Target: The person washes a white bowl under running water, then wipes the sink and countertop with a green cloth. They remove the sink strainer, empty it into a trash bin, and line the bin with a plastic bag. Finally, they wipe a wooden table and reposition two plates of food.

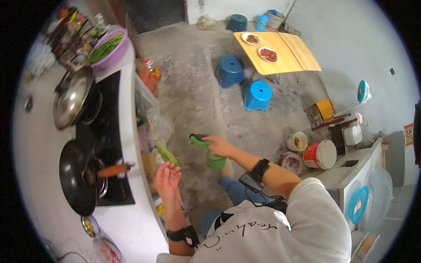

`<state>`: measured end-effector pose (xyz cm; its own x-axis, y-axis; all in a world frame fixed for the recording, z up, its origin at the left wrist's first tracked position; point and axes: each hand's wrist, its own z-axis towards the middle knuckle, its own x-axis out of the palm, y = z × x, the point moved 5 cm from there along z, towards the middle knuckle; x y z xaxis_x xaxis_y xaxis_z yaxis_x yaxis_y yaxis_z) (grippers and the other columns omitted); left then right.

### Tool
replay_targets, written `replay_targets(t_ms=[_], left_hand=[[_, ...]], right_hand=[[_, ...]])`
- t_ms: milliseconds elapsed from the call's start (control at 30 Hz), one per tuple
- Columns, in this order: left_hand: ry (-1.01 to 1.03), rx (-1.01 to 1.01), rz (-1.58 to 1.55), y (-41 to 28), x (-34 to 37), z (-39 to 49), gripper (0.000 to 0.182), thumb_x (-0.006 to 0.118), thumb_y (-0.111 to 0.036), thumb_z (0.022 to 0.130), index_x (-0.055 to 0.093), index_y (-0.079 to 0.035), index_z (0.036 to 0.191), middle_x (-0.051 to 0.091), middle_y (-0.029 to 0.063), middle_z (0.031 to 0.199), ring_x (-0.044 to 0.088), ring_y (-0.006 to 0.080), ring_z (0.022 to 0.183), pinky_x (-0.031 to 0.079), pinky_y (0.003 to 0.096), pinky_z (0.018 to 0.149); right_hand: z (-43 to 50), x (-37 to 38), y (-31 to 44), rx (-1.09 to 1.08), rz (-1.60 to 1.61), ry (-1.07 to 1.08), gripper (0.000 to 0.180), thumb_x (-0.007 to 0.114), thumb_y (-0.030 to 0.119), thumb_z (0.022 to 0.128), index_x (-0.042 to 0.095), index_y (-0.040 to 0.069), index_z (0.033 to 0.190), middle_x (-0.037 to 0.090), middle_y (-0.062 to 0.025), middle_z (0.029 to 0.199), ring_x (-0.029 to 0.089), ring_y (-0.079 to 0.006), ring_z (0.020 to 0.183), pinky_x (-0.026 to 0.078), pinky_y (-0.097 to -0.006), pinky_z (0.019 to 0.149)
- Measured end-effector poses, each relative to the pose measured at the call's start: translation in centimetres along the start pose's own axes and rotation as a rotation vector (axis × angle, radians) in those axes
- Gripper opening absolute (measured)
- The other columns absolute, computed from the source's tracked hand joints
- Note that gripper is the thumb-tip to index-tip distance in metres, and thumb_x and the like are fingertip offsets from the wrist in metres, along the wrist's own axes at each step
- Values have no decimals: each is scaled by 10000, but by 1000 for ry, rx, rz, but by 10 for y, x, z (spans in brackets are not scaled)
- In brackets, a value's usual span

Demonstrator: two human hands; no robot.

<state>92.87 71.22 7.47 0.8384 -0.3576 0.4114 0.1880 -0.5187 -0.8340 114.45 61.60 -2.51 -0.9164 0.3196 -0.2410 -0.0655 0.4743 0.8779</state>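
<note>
My left hand point(168, 182) is raised beside the white counter's front edge, fingers slightly bent and apart, the palm showing nothing in it. Pale green vegetable stalks point(167, 154) lie just beyond its fingertips; I cannot tell whether they touch. My right hand point(219, 147) reaches over the floor with its fingers on a green and dark object point(199, 140), whose kind is unclear. Under that hand shows a green slipper point(216, 161) on my foot. Black straps circle both forearms.
On the left, the counter point(148, 220) bears a black wok point(74, 177) with a wooden-handled utensil point(113, 170), a lidded pan point(73, 100) and a purple basket of green vegetables point(108, 49). Blue stools point(258, 95) and a folding table point(283, 64) with two plates stand ahead. Buckets point(319, 154) sit right.
</note>
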Motion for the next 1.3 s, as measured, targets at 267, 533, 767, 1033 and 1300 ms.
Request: replay_targets(t_ms=[267, 533, 767, 1033, 1300], left_hand=[[370, -247, -5, 86, 234, 128, 192, 474, -179, 935, 547, -76, 1080, 577, 53, 1014, 580, 169, 912, 484, 308, 747], [437, -491, 192, 188, 408, 226, 202, 493, -189, 924, 548, -76, 1081, 592, 52, 988, 586, 188, 914, 481, 329, 754], [476, -616, 259, 284, 605, 338, 214, 493, -198, 922, 541, -71, 1087, 591, 53, 988, 589, 188, 913, 476, 330, 762], [707, -650, 436, 381, 808, 376, 182, 478, -172, 928, 541, -72, 1067, 593, 53, 980, 595, 166, 891, 483, 295, 747], [562, -643, 568, 546, 936, 407, 176, 512, -168, 907, 566, -75, 1045, 595, 33, 967, 586, 137, 884, 460, 259, 757]], right_hand=[[-34, -219, -75, 242, 624, -246, 382, 448, 67, 859, 525, 38, 1232, 584, -57, 1048, 552, -154, 916, 457, -298, 792], [-14, -396, -152, 205, 833, -472, 364, 472, 118, 886, 523, 24, 1233, 589, -41, 1008, 543, -142, 877, 449, -295, 777], [34, -594, -214, 293, 641, -696, 365, 477, 111, 878, 534, 50, 1234, 585, -38, 1021, 529, -131, 905, 426, -285, 811], [28, -756, -269, 274, 816, -875, 369, 483, 105, 874, 531, 54, 1237, 573, -36, 1033, 515, -140, 917, 416, -274, 816], [34, -963, -409, 350, 363, -816, 381, 505, 123, 861, 526, 75, 1239, 540, -132, 1088, 526, -230, 939, 421, -325, 841]])
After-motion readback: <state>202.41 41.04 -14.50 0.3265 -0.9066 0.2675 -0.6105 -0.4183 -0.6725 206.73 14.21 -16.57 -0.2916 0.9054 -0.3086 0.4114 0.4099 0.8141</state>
